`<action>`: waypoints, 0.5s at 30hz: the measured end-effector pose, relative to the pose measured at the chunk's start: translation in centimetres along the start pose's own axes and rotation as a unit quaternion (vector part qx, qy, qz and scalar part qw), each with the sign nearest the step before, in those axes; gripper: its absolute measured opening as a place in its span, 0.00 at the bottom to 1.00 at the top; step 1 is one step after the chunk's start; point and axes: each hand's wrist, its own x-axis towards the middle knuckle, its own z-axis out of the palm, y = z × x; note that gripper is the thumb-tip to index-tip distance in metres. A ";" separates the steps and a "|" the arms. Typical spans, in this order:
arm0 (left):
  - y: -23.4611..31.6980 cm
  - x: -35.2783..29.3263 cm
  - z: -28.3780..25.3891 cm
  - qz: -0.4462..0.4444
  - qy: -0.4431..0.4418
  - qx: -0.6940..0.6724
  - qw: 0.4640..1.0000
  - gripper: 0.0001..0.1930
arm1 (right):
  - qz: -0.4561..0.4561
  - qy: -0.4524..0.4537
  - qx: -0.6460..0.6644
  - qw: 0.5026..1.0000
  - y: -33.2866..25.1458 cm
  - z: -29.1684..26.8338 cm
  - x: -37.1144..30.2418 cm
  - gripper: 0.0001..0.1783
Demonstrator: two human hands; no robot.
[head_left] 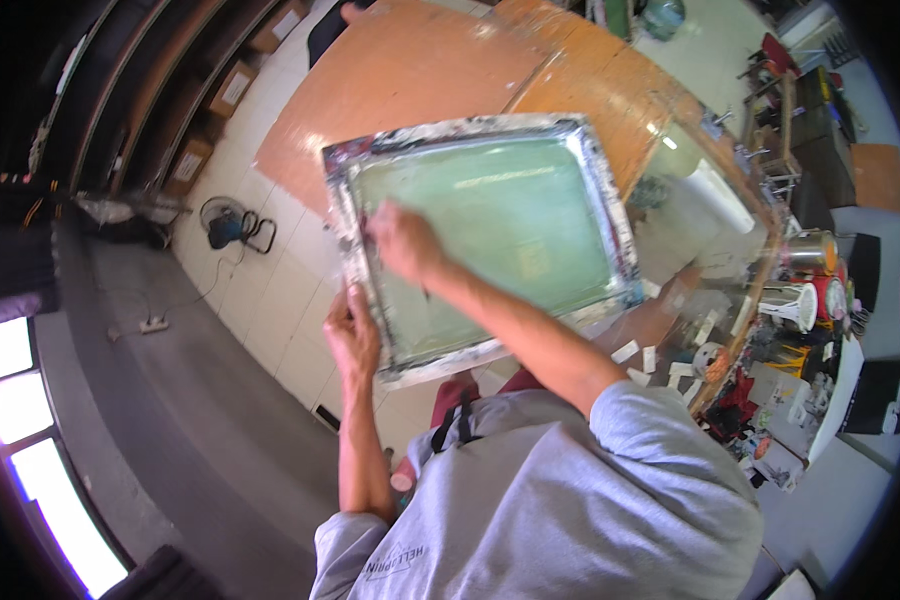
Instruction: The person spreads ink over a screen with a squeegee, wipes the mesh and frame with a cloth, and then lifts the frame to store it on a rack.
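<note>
A screen printing frame (480,128) with pale green mesh is tilted in front of me, its rim taped and stained with dark ink. My left hand (353,335) grips the lower part of its left side, thumb up along the rim. Across the mesh reaches my right arm. Closed and slightly blurred, my right hand (402,242) is at the inner left edge of the frame. Whatever its fingers hold, if anything, is hidden. Faint markings show on the mesh near the top and lower right.
Behind the frame is a large table with an orange-brown board (400,70) and a glass section (710,190). Paint cans (810,252) and clutter line the right side. A floor fan (228,225), a power strip (154,325) and shelves with cardboard boxes (232,88) are at left.
</note>
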 end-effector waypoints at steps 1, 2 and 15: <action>-0.5 -0.1 0.1 0.012 0.001 0.003 1.000 0.23 | 0.012 0.028 -0.007 1.000 0.5 0.1 1.8 0.04; -0.1 -0.4 0.1 -0.001 0.000 0.014 1.000 0.23 | 0.009 0.027 0.002 1.000 0.3 0.5 1.2 0.04; -0.3 0.3 0.3 0.003 0.015 0.061 0.998 0.23 | -0.061 -0.338 0.158 0.926 -3.2 -3.0 -11.3 0.12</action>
